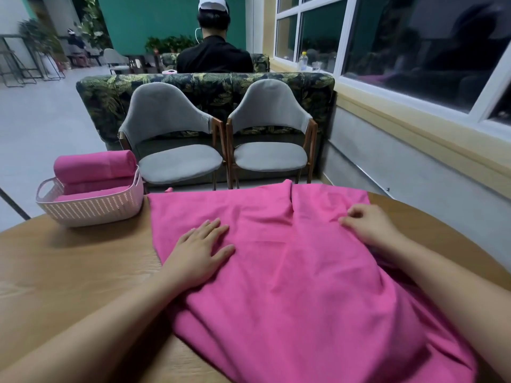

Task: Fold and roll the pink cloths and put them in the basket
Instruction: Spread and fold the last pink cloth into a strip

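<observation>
A pink cloth is spread over the wooden desk, from its far edge to its near edge. The cloth is pressed flat near its left edge by the left hand, whose fingers are held straight. Near the cloth's far right corner, a crease is pinched by the curled fingers of the right hand. Rolled pink cloths are piled in the pale basket at the desk's far left.

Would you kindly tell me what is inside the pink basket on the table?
Rolled pink cloths: one top roll rises above the basket rim, at least two more lie beneath. The wall and those rolls hide the bottom, so the count is unclear.
</observation>
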Demonstrator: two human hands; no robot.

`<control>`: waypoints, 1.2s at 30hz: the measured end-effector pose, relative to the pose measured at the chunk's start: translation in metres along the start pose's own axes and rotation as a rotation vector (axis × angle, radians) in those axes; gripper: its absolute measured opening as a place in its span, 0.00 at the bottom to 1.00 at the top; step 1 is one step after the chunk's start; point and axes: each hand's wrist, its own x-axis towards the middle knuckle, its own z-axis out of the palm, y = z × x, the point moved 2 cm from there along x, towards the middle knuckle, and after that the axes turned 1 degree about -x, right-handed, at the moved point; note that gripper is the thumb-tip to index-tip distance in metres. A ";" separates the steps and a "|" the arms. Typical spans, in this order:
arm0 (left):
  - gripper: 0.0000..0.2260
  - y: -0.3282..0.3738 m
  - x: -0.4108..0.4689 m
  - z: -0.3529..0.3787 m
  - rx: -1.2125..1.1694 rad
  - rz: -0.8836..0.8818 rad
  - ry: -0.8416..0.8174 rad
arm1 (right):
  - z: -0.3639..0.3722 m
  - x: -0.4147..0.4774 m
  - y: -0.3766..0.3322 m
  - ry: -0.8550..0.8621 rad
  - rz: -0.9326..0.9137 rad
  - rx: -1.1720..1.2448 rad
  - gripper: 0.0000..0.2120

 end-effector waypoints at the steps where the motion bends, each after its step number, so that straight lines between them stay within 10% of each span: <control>1: 0.37 -0.006 0.007 -0.001 0.007 -0.003 0.001 | -0.008 0.013 0.003 0.061 0.030 0.031 0.09; 5: 0.30 -0.032 0.039 -0.008 0.023 -0.024 0.054 | -0.036 0.042 0.012 0.258 0.109 0.055 0.06; 12: 0.27 -0.042 0.056 -0.023 -0.058 -0.065 0.195 | -0.015 0.040 0.040 0.010 0.047 0.149 0.08; 36: 0.30 0.062 -0.104 -0.011 -0.205 0.172 0.094 | -0.050 -0.181 0.050 -0.059 0.029 -0.196 0.07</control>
